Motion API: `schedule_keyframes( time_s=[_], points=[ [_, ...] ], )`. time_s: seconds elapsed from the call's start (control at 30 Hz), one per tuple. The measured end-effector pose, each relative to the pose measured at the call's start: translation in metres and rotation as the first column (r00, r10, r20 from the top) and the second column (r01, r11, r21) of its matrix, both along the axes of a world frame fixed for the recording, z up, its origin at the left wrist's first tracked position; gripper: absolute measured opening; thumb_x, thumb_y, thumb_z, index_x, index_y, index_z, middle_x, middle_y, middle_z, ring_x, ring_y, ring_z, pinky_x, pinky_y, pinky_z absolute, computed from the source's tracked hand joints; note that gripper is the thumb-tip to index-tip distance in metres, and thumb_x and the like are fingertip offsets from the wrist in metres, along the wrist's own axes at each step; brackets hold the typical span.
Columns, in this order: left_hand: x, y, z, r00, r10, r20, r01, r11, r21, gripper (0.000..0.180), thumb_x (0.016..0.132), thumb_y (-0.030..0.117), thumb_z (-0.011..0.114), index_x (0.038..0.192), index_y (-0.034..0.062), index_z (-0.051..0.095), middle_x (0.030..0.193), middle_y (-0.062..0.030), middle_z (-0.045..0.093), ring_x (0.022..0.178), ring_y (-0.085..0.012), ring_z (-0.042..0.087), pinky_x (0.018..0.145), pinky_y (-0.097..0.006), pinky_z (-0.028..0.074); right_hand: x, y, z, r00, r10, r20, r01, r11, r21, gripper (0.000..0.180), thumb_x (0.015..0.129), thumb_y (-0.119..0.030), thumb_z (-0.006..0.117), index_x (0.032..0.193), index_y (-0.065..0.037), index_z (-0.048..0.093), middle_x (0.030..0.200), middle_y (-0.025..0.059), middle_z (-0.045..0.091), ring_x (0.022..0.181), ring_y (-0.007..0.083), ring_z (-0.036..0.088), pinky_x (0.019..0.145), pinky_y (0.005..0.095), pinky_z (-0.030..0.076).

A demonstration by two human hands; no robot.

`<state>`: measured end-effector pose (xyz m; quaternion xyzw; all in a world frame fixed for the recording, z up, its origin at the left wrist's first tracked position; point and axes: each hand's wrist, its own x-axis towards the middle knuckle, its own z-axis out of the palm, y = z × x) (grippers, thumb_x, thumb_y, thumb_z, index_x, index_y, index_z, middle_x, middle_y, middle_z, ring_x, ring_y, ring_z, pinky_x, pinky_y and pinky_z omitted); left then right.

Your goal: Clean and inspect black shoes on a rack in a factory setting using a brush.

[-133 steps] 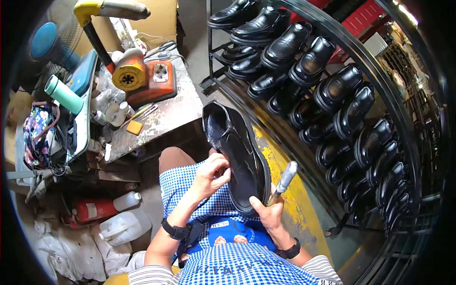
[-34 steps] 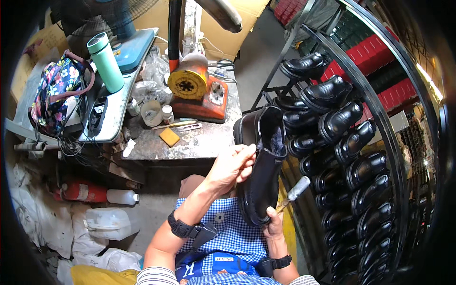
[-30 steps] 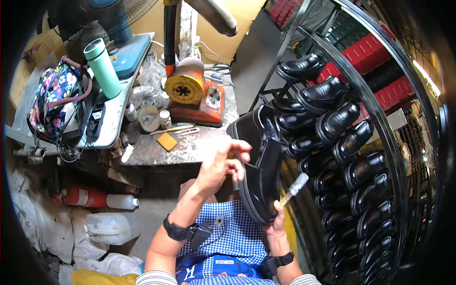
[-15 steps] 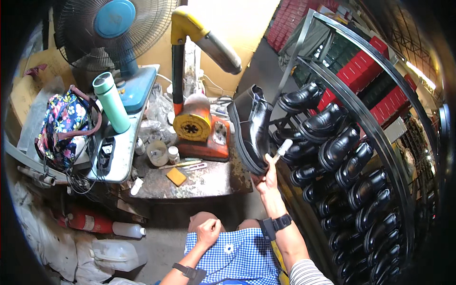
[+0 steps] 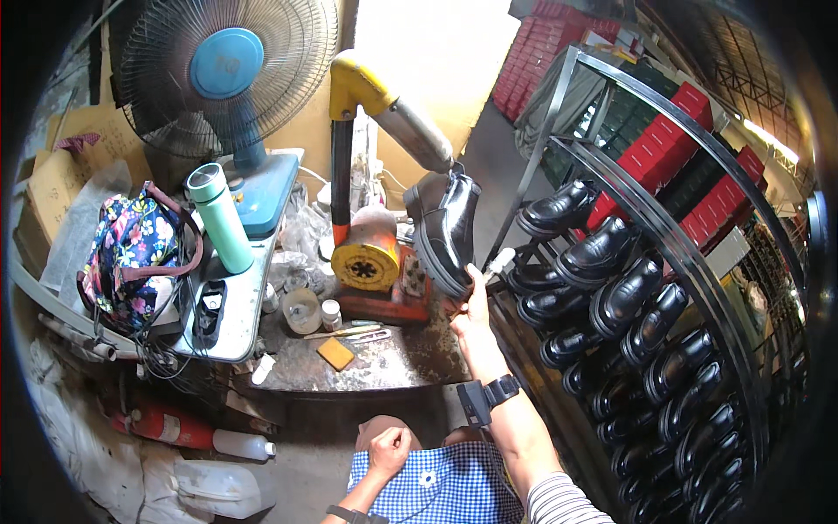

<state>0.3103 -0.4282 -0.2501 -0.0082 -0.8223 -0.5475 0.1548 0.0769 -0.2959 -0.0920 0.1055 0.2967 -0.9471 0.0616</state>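
Note:
My right hand [image 5: 473, 316] grips a black leather ankle boot [image 5: 447, 229] by its toe end, the sole turned to the left. The boot tilts upward, its opening right by the end of a metal tube [image 5: 417, 133] fixed to a yellow elbow. Between the fingers of the same hand a small white-tipped stick [image 5: 499, 262] sticks out to the right; its exact kind is unclear. My left hand [image 5: 389, 451] rests, fingers curled closed, on the blue checked apron [image 5: 428, 491] over my lap, with nothing visible in it.
A worn bench [image 5: 305, 374] holds the tube's orange-yellow stand [image 5: 367, 265], small jars [image 5: 302, 311] and a yellow sponge-like block [image 5: 335, 354]. To the left are a fan [image 5: 227, 65], a mint green bottle [image 5: 220, 218] and a flowered bag [image 5: 135, 253]. A metal rack [image 5: 642, 188] of black shoes fills the right.
My right hand has lifted the boot upward and slightly left, bringing its opening to the tube's end. My left hand stays curled on my lap. The view has shifted a little.

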Motion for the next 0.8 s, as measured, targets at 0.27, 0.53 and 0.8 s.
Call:
schedule_keyframes(
  time_s=[0.27,0.53,0.8],
  points=[
    [0.009,-0.005,-0.002,0.999,0.032,0.006,-0.032,0.997,0.076,0.021,0.079,0.009,0.056,0.060,0.0000,0.050,0.053,-0.0113,0.047,0.043,-0.0222,0.047,0.042,-0.032,0.036,0.081,0.031,-0.014,0.995,0.043,0.092,-0.044,0.999,0.013,0.030,0.078,-0.038,0.060,0.082,-0.009,0.054,0.065,-0.0009,0.057,0.030,0.0064,0.033,0.030,0.0200,0.029],
    [-0.015,-0.020,0.036,0.875,-0.228,0.427,-0.085,0.796,0.600,0.034,0.090,0.034,0.045,0.081,0.0036,0.057,0.064,-0.0045,0.058,0.048,-0.0128,0.054,0.044,-0.023,0.046,0.227,0.134,-0.042,0.985,0.162,-0.056,-0.134,0.932,0.337,0.057,0.068,-0.012,0.065,0.119,0.005,0.046,0.111,0.0123,0.057,0.098,0.0207,0.057,0.088,0.0315,0.044],
    [-0.042,0.021,0.115,0.587,-0.795,0.151,0.072,0.237,0.969,0.068,0.075,0.025,0.055,0.133,0.0003,0.029,0.133,-0.0154,0.036,0.121,-0.0243,0.038,0.101,-0.034,0.030,0.325,0.194,0.000,0.951,0.299,0.076,-0.114,0.109,0.987,0.082,0.052,-0.008,0.078,0.125,0.001,0.043,0.117,0.0116,0.054,0.108,0.0164,0.051,0.095,0.0277,0.035]
  ],
)
